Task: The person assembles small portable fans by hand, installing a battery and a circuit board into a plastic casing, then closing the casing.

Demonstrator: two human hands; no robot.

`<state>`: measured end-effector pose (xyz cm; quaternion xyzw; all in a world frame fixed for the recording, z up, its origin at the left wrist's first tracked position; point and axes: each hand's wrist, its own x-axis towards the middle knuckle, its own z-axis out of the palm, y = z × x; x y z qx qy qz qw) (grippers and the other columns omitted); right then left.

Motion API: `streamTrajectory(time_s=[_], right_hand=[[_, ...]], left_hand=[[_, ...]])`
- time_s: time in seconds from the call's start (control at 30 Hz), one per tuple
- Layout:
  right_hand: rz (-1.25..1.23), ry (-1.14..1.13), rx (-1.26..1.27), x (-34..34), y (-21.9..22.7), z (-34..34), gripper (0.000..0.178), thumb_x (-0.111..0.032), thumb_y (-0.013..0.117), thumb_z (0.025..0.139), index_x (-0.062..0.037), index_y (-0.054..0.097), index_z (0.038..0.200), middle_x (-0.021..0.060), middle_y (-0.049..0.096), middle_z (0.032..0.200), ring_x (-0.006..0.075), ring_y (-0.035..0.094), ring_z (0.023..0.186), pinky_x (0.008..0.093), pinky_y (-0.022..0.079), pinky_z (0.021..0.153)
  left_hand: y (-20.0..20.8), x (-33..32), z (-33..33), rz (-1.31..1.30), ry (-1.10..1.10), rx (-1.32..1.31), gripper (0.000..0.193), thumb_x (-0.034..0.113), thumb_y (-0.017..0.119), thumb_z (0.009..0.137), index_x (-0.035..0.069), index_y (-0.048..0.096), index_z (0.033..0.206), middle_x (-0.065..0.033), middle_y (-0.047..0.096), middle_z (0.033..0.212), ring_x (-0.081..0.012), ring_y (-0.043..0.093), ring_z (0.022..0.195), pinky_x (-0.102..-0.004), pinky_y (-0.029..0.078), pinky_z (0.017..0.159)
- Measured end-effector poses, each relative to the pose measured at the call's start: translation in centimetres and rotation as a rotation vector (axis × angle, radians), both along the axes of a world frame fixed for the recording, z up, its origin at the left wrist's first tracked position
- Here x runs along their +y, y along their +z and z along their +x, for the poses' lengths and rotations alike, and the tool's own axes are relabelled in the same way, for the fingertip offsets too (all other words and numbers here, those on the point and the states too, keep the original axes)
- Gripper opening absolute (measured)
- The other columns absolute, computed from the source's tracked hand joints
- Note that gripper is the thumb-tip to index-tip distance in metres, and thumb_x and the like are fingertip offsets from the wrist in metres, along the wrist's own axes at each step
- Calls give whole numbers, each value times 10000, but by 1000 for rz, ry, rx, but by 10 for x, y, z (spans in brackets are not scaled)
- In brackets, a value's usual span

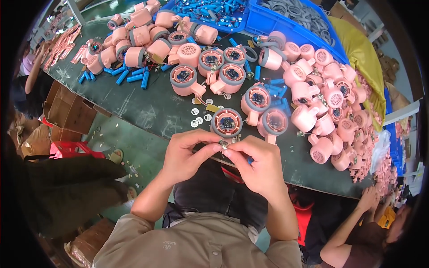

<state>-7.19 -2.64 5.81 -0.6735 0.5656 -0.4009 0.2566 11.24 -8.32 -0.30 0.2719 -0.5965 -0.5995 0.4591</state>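
Note:
My left hand (188,154) and my right hand (259,163) meet at the table's near edge, thumbs and forefingers pinching a small metallic electronic part (224,145). Its exact kind is too small to make out. Just beyond the fingertips sits a round pink housing (217,127) with a grey ring and a dark blue circuit board (227,123) inside. Two similar pink housings (256,97) (273,121) lie to its right, board side up. Small white round stickers (195,123) are scattered to its left.
Pink housings are heaped at the back left (136,57) and right (308,117). Blue cylindrical cells (145,79) lie between them. Blue bins hold wired cells (208,13) and grey rings (297,15). A co-worker's arm (353,221) reaches in at lower right; another person's arm (36,67) shows far left.

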Motion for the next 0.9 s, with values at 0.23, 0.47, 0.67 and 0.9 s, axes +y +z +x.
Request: streamTrajectory(time_s=[0.23,0.47,0.67,0.9], right_hand=[[-25,79,57,-4,7,-1,85,-85,722,859,-21,677,891,106,696,866,307,670,744,384,523,636],[-48,212,141,-8,17,-5,103,-66,754,822,-18,671,859,102,689,821,296,666,712,382,523,615],[-156,339,105,-18,5,-16,158,-86,827,746,-32,708,835,78,699,790,232,684,698,330,532,594],[-178,375,-47,-26,-10,-20,145,-97,837,739,-54,724,820,50,710,783,197,692,687,304,546,600]], left_hand=[[9,-16,7,-275,-10,-134,159,10,766,818,-6,738,973,-103,735,882,-181,704,791,-287,536,693],[9,-22,15,-414,-95,-78,131,33,798,783,15,753,905,-103,746,860,-235,719,761,-321,554,673],[9,-27,15,-462,-187,4,124,42,807,781,2,742,879,-114,751,876,-258,741,818,-342,586,717],[1,-26,13,-457,-170,15,139,53,802,793,-10,738,900,-123,748,873,-267,736,802,-351,582,698]])
